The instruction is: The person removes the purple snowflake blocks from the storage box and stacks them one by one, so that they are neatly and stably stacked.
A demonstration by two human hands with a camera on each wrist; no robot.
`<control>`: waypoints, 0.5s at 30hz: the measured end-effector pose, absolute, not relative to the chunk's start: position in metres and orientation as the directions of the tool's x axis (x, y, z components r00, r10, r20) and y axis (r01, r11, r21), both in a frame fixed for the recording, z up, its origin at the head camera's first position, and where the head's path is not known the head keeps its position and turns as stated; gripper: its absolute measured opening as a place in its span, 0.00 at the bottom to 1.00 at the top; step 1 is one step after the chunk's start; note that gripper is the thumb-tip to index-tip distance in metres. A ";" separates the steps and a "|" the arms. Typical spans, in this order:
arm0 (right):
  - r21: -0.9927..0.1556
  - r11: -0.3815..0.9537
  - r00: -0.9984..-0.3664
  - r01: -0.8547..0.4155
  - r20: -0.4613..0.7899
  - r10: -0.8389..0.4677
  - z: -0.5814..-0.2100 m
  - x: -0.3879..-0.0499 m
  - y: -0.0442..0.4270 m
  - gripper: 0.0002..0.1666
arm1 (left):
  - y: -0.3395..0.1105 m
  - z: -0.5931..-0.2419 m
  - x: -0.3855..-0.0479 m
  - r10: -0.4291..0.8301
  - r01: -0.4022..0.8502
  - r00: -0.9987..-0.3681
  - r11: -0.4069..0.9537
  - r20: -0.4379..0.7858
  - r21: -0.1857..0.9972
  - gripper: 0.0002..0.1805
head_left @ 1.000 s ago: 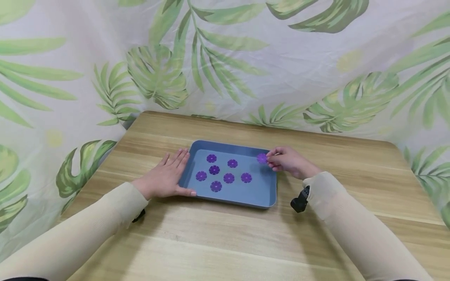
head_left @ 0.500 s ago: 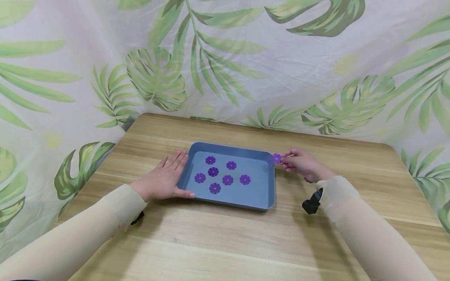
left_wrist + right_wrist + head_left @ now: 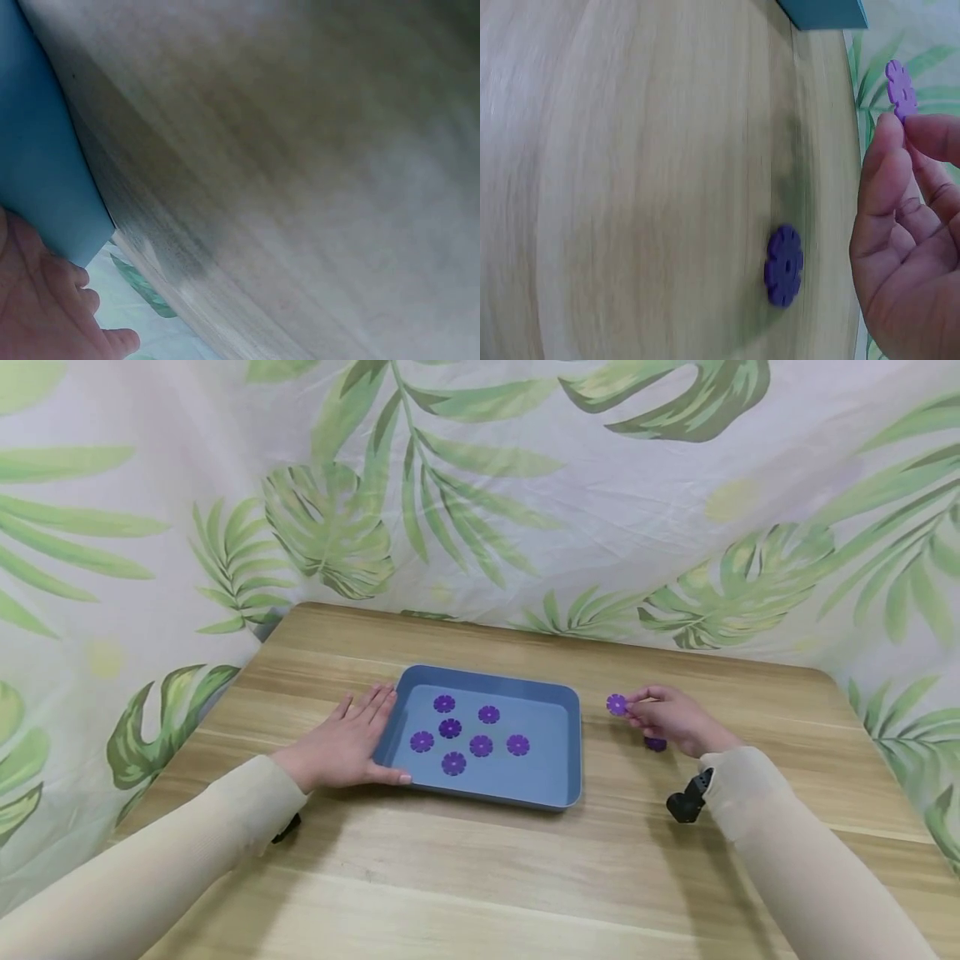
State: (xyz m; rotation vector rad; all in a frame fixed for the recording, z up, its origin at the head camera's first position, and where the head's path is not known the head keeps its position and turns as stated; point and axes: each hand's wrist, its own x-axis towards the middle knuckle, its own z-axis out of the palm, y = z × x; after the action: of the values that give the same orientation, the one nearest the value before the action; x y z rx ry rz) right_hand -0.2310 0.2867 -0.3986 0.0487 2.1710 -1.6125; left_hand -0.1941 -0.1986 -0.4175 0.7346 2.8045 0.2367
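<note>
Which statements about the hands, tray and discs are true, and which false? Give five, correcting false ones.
1. The right hand pinches a purple disc. True.
2. The left hand grips a disc too. False: its fingers lie straight at the edge of the blue tray.
3. Seven discs lie inside the tray. True.
4. The pinched disc is over the tray. False: it is right of the tray.
5. A loose disc lies on the wooden table. True.
</note>
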 end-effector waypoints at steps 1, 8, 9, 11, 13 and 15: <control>-0.905 0.322 -0.906 0.279 -0.359 -0.225 -0.400 -0.231 0.289 0.10 | -0.199 -0.418 -0.194 0.499 0.462 -0.847 0.861 -0.182 0.211 0.74; -0.897 0.353 -0.909 0.265 -0.355 -0.220 -0.401 -0.230 0.306 0.14 | -0.200 -0.419 -0.195 0.501 0.463 -0.846 0.860 -0.182 0.212 0.75; -0.895 0.358 -0.908 0.266 -0.357 -0.219 -0.401 -0.229 0.308 0.14 | -0.200 -0.419 -0.195 0.501 0.463 -0.846 0.860 -0.183 0.214 0.75; -0.889 0.367 -0.906 0.275 -0.367 -0.210 -0.400 -0.229 0.312 0.16 | -0.200 -0.420 -0.195 0.499 0.459 -0.847 0.861 -0.184 0.221 0.74; -0.884 0.373 -0.905 0.283 -0.375 -0.202 -0.399 -0.227 0.315 0.17 | -0.200 -0.420 -0.195 0.497 0.457 -0.848 0.861 -0.183 0.223 0.74; -0.880 0.369 -0.902 0.298 -0.386 -0.192 -0.400 -0.226 0.319 0.16 | -0.199 -0.420 -0.195 0.497 0.457 -0.848 0.861 -0.183 0.224 0.74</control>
State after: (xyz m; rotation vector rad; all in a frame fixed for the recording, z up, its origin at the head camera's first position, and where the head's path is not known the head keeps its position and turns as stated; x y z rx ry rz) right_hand -0.2256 0.3193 -0.3999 0.0917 2.2092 -1.5517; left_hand -0.1953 -0.1994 -0.4196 0.7287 2.8004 0.2520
